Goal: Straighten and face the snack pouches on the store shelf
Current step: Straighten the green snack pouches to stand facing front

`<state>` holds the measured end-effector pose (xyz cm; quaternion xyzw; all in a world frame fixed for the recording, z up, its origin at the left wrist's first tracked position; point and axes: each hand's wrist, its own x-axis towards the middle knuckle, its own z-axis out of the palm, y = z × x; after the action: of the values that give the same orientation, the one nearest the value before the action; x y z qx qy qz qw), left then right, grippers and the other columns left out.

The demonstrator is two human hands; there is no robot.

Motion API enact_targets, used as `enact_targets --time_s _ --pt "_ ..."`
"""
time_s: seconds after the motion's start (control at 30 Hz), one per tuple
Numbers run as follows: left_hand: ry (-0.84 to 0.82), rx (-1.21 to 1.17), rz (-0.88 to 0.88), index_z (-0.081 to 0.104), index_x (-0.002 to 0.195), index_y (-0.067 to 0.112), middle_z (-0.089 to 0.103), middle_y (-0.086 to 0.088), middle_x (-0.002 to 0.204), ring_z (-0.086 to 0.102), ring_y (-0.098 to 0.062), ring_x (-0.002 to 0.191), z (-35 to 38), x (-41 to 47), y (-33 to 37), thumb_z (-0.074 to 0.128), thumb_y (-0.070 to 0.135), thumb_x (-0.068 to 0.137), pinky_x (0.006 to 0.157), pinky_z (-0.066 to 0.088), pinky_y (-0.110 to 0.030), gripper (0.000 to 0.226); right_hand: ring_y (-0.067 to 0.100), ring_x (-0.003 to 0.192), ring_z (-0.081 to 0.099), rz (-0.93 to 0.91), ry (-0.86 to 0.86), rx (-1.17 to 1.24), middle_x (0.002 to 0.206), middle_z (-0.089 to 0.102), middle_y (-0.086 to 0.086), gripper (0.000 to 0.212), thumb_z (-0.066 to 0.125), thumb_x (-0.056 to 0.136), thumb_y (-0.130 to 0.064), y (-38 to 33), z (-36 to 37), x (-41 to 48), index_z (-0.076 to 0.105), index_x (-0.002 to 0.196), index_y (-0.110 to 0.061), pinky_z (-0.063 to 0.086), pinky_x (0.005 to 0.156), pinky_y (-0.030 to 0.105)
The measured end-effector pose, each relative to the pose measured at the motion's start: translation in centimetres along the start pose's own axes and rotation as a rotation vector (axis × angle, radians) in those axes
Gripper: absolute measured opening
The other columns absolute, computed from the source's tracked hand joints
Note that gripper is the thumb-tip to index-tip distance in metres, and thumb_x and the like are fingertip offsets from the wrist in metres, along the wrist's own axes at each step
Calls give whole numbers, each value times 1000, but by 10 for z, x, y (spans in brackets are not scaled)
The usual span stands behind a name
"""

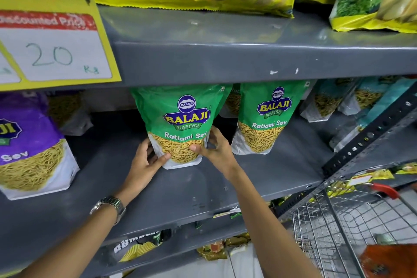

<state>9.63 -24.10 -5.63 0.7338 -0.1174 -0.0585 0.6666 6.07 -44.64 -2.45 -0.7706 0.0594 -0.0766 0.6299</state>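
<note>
Head view: green pouch (180, 124) stands upright on shelf (259, 171), just left of its twin pouch (266, 117). Left hand (144, 165) and right hand (216, 149) clamp its lower corners, fingers (197, 148) pressed on front. Likely light, soft, slick film; hold low by base.

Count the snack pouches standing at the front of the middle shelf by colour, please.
Green Ratlami Sev pouches: 2, the held pouch and its neighbour
Purple pouch: 1
Total: 3
Pouches further back are too hidden to count.
</note>
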Motion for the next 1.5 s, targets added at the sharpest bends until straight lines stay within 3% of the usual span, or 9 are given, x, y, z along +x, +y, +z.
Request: enact_targets --time_s 0.13,0.27,0.4,0.5,0.83,0.97,1.07,1.27,1.5 --pt "64 -63 55 32 140 12 49 -4 138 49 -11 125 8 -11 6 65 4 83 101 42 -27 67 1 118 55 17 40 74 134 56 -3 80 81 71 -20 2 2 -11 37 138 -21 49 92 19" --pt "456 -158 111 44 120 25 51 5 122 53 5 104 47 -52 7 63 -8 81 91 45 -20 54 17 115 57 46 198 132 125 56 1 67 78 73 -13 9 -17 -35 45 132 -16 49 92 27" --pt "270 -164 171 50 105 31 57 6 112 57 1 95 109 -78 17 62 -16 78 81 47 -13 56 4 79 65 -50 571 152 95 67 8 32 76 75 -6 19 -71 -57 61 102 -14 52 69 13" --pt "104 -111 219 51 107 29 58 6 117 57 -2 102 149 -60 34 64 -10 78 83 47 -16 51 9 73 62 -76 742 140 91 66 6 32 75 77 -9 24 -125 -56 56 96 -25 50 66 12" --pt "-131 76 14 15 148 17 26 -2 156 24 -16 142 205 32 40 81 43 61 117 21 -37 112 11 116 53 167 306 262 130 54 -8 46 58 90 -29 28 -192 7 43 134 -25 43 84 31" --pt "-154 59 6 46 121 44 61 12 126 56 -6 118 208 39 32 71 57 65 105 44 -39 63 -3 98 65 68 130 239 107 70 -20 50 69 74 -24 31 -193 7 53 122 -23 52 67 13" --pt "-60 85 44 53 103 53 67 26 102 62 7 100 210 38 30 72 48 72 88 51 -19 37 5 101 66 55 126 253 107 70 -15 47 73 76 -18 34 -198 7 53 118 -23 52 73 21" --pt "-35 93 48 55 105 40 69 17 107 63 2 102 214 23 32 76 41 73 88 49 -21 39 17 110 64 77 109 193 115 69 -5 46 77 68 -35 38 -207 -6 56 110 -34 53 88 42" --pt "-23 38 25 55 104 35 68 13 109 63 3 100 223 -13 41 77 40 69 87 51 -22 41 18 110 62 107 126 175 114 67 -7 40 76 66 -39 37 -214 -37 59 103 -42 53 83 33"
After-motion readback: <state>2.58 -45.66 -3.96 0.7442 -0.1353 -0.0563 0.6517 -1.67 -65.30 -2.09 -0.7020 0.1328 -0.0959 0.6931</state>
